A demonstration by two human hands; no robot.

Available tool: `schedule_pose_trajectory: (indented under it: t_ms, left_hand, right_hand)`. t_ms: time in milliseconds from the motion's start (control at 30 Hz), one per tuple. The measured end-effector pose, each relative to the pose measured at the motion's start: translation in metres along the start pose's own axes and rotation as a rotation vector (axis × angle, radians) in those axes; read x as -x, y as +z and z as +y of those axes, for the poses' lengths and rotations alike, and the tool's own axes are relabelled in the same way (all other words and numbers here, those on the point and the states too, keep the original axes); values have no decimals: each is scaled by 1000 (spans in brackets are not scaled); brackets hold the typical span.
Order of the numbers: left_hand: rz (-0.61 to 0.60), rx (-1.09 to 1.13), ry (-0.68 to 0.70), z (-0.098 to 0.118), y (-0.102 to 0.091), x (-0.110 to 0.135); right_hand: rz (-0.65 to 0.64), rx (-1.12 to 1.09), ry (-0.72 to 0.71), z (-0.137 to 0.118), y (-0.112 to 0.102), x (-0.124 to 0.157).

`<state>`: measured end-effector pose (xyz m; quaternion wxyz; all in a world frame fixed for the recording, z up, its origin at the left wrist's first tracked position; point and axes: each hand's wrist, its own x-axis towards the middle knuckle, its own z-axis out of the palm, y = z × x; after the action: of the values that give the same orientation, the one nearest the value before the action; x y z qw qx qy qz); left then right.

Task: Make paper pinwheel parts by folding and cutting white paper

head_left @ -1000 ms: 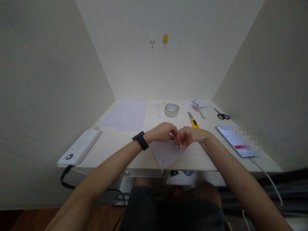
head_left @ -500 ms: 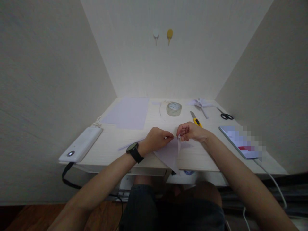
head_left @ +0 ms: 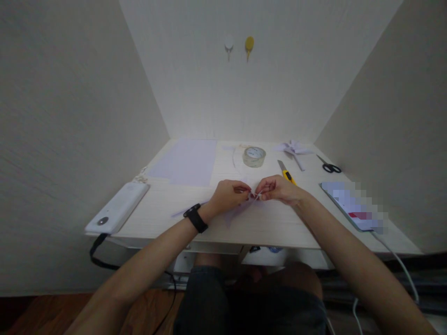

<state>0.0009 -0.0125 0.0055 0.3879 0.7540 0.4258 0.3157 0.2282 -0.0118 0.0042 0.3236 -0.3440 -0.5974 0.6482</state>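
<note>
My left hand (head_left: 229, 194), with a black watch (head_left: 195, 217) on its wrist, pinches folded pale lilac paper (head_left: 236, 214) over the desk. Facing it, my right hand (head_left: 277, 190) has its fingertips closed on the same piece, close to the left fingertips. The paper's gathered part shows between the two hands, and a corner of it slants down to the left; the fingers hide the rest. Partly behind the watch lies a thin lilac paper stick (head_left: 179, 211). A yellow utility knife (head_left: 287, 175) with its blade out lies just beyond my right hand.
Lilac sheets (head_left: 192, 160) lie at the back left, a white device (head_left: 120, 207) at the left edge. Clear tape (head_left: 254, 157) stands at the back middle. A paper pinwheel (head_left: 292, 148), black-handled scissors (head_left: 331, 167) and a cabled phone (head_left: 349, 204) are on the right.
The paper has turned in my hands. Its lower corner, which hung over the desk's front edge, now lies further left and higher. Both hands stay close together.
</note>
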Motion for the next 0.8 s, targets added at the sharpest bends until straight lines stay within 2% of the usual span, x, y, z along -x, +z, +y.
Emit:
schedule_pose_trajectory:
  t_ms: [200,333,400,467,533,667,700,800]
  left_hand:
    - [-49,282,-166,-1,5,-4]
    - [-70,268,-214,0,4,-5]
    - [-30,120,-176,0,0,-7]
    - [5,-133,-87,-1,-3,-12]
    - [-24,-390,17,0,-6,-20]
    - [-193,-692,225,11,-10,-41]
    - [-250,-732,241,15,-10,-47]
    - [-469,-806,168,30,-12,-64]
  right_hand:
    - [66,49,25,4,4,-3]
    - [39,69,59,7,7,-5]
    - [20,83,65,7,7,-5]
    - [-14,99,72,7,7,-5]
    - [-60,120,80,6,6,-4]
    - [-144,168,54,4,4,-3]
    - [-157,177,44,4,3,-3]
    - [-180,188,24,4,2,-3]
